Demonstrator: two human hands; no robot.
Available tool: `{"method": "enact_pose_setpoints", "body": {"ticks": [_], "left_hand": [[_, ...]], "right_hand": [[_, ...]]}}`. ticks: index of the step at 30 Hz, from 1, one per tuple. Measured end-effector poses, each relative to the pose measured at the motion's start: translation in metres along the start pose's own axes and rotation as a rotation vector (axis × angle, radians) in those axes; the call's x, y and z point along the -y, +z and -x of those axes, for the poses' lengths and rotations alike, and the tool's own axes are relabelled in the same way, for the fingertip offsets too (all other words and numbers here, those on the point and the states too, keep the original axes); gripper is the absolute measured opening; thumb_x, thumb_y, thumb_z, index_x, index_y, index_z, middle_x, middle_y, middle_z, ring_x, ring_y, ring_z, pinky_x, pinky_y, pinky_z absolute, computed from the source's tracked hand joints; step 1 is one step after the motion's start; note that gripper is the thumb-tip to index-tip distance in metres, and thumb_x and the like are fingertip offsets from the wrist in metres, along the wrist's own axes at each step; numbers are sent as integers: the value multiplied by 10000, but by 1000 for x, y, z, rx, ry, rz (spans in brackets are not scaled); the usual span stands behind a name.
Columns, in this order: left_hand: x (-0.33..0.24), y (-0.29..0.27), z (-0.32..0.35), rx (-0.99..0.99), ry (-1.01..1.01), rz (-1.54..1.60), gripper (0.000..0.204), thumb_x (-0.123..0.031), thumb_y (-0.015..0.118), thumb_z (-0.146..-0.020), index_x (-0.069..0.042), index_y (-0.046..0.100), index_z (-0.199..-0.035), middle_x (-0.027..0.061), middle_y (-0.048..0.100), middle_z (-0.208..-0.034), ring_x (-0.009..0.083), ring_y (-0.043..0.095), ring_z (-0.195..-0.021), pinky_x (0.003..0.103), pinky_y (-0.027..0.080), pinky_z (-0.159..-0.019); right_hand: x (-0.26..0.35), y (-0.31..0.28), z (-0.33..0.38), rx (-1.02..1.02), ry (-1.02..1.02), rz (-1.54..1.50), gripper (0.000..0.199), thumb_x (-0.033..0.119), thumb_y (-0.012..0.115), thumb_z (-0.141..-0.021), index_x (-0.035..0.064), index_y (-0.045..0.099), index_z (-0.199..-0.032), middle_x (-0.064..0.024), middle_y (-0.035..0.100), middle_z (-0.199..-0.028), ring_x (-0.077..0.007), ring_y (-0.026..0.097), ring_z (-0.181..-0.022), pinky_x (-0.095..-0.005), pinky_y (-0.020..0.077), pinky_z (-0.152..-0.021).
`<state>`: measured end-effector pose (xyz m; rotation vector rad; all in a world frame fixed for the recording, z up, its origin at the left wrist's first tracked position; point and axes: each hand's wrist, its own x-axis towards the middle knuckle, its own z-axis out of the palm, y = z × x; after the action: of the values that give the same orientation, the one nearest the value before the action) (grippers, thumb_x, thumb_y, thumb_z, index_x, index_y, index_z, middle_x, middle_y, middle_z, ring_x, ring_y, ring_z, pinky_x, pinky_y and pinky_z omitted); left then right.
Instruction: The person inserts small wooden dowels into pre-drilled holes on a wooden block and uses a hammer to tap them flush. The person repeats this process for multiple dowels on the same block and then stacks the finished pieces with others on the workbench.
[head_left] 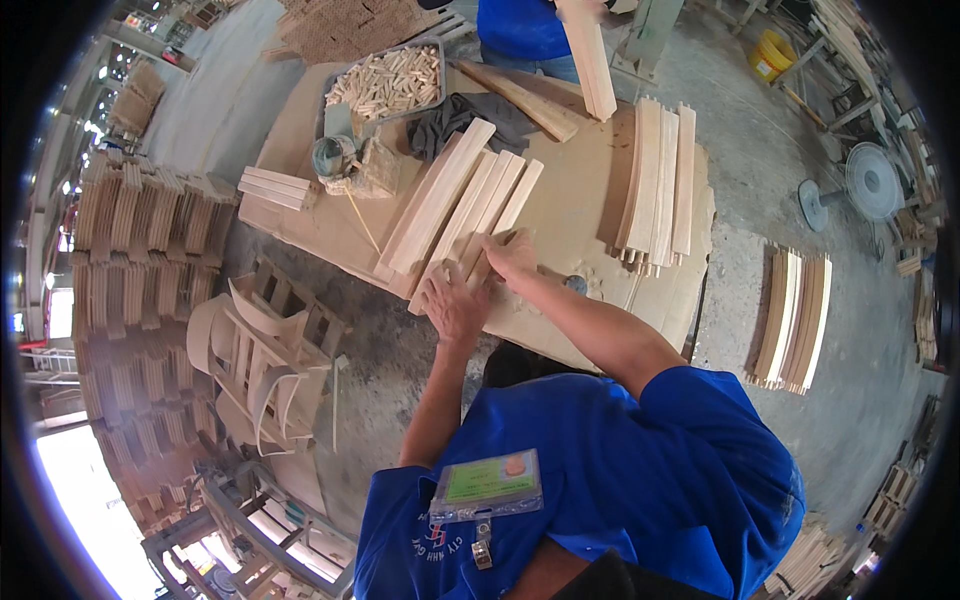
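Several pale wooden slats [480,205] lie side by side on the cardboard-covered table in front of me, slanting away to the upper right. My left hand [458,303] is closed about the near ends of the middle slats, its fingers bent over them. Beside it, my right hand [512,258] has its fingers curled against the rightmost slat of this group. Just left of these, a thicker wooden board or stack [437,200] touches the row. The undersides of both hands and the fingertips are partly hidden.
On the table [580,225] are a tray of wooden dowels [388,82], a glue jar [333,157], a dark cloth [470,122] and another slat stack [655,185]. Across it, a person in blue [522,30] holds a board [588,60]. Curved wooden parts [265,350] stand left.
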<state>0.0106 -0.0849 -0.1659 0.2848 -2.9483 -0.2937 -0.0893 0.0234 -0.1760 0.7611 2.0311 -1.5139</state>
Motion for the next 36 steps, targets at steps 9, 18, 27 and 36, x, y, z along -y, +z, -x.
{"method": "enact_pose_setpoints", "body": {"ticks": [9,18,27,36], "left_hand": [[-9,-12,-35,231,-169,-13,774,-401,887,-706,49,582,-1257,238,529,-1304,402,536,-1199,522,414,-1024],[-31,6,-41,381,-126,40,864,-555,812,-784,36,486,-1324,261,543,-1349,435,530,-1297,550,423,-1084],[-56,27,-106,346,-142,176,864,-481,800,-797,39,433,-1382,250,527,-1423,412,530,-1351,528,468,-1105],[73,-102,-68,504,-21,969,986,-475,801,-814,56,424,-1554,206,603,-1429,279,601,-1283,396,470,-1099]], "right_hand": [[-12,-1,-18,30,-39,-77,456,326,746,-930,4,525,-1166,-157,677,-895,-242,680,-659,-396,559,-471],[-32,-39,29,224,-18,-224,355,275,706,-987,53,540,-1209,-72,648,-926,-163,641,-701,-345,583,-546],[-26,-140,66,428,-140,-426,191,303,678,-1049,131,640,-1122,-16,707,-971,-128,669,-801,-286,557,-647],[35,-136,12,339,-272,-216,230,318,694,-1030,109,657,-1119,-17,692,-970,-114,666,-805,-288,543,-643]]}}
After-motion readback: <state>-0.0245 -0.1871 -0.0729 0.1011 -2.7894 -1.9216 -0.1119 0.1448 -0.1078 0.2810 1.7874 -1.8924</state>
